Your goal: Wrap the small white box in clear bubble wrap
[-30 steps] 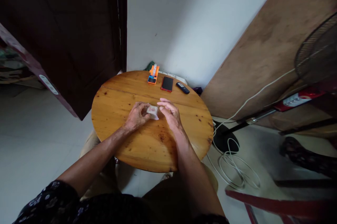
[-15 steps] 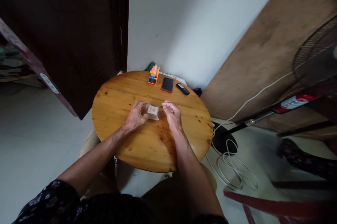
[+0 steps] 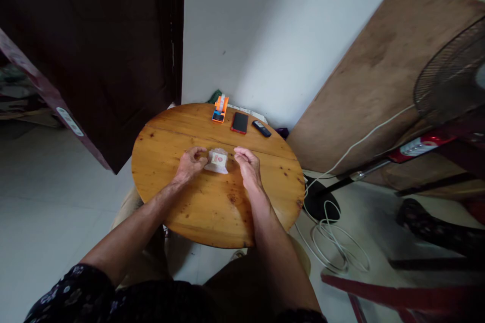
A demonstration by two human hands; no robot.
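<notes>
A small pale block with red print, in a loose clear plastic wrapper, lies on the round wooden table between my hands. My left hand is just left of it, fingers curved and apart from the thumb. Its thumb tip comes close to the wrapper's left edge; whether they touch I cannot tell. To the right of the block, my right hand is closed, its thumb and fingers drawn together. Anything in that pinch is too small to make out.
Along the table's far side are an orange tape dispenser, a dark phone with red edges and a black remote-like handset. A fan and coiled white cable are at right, a dark door at left.
My left hand has let go of the wrapped block and drawn back a little to the left. The block now shows its printed face more fully. My right hand has barely moved.
</notes>
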